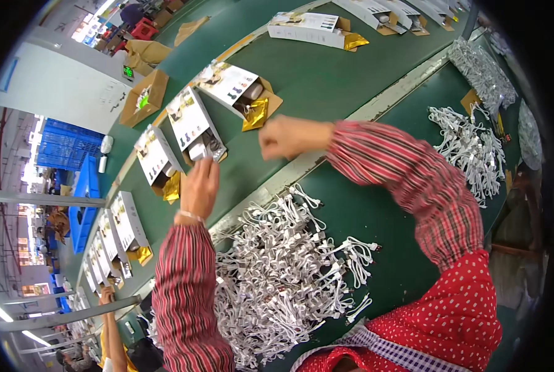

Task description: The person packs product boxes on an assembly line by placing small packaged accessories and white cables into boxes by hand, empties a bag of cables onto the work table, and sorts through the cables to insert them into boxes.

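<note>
Open white boxes lie in a row along the green belt, flaps up, so each can be filled as it passes. The left hand reaches over the belt's edge to the box with the open end, fingers narrowed at a bundled white cable right at its mouth; whether it grips the cable cannot be told. The heap of coiled white cables sits on the green surface just below, within easy reach. The right hand hovers closed beside the next box; what it holds, if anything, is hidden.
</note>
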Tool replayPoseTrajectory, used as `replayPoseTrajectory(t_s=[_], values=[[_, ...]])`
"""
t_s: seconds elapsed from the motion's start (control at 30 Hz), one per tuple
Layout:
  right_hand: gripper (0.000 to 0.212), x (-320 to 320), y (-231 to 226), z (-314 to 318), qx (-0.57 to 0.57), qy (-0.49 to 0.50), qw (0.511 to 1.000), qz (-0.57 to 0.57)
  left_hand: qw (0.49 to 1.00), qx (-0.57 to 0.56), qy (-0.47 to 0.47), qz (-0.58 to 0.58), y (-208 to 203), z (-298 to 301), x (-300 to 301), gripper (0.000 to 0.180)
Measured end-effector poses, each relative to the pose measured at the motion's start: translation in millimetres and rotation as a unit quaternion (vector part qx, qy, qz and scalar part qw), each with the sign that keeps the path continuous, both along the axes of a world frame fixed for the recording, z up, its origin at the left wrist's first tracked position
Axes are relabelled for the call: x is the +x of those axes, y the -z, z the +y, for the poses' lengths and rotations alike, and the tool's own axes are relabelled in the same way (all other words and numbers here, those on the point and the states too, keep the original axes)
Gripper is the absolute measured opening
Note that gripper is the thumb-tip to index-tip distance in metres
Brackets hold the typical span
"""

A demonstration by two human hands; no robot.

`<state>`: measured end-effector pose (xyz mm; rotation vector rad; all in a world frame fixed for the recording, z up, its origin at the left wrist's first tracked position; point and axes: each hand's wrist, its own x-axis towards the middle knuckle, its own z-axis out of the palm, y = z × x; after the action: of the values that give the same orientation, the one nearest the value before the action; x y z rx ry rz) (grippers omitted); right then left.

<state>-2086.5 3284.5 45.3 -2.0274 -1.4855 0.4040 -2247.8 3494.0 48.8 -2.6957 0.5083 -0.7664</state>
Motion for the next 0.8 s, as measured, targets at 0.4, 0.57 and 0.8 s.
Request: replayPoseTrajectory(t_s=[0.4,0.57,0.8], values=[[0.027,-134.6,28.4,-37.3,-0.044,-0.002,0.992,-0.117,0.987,-0.152,-0.029,-0.039,44.0,38.7,35.0,0.015],[0.028,-126.4,31.5,-15.4,-0.096,0.061,0.986,-0.12,0.906,-0.325,0.029,0.271,22.7,47.3,-69.1,0.016],[0.016,-106.1,10.2,124.3,0.015,0.017,1.0,0.0,0.859,-0.395,-0.033,0.324,26.4,64.2,-151.5,0.016]])
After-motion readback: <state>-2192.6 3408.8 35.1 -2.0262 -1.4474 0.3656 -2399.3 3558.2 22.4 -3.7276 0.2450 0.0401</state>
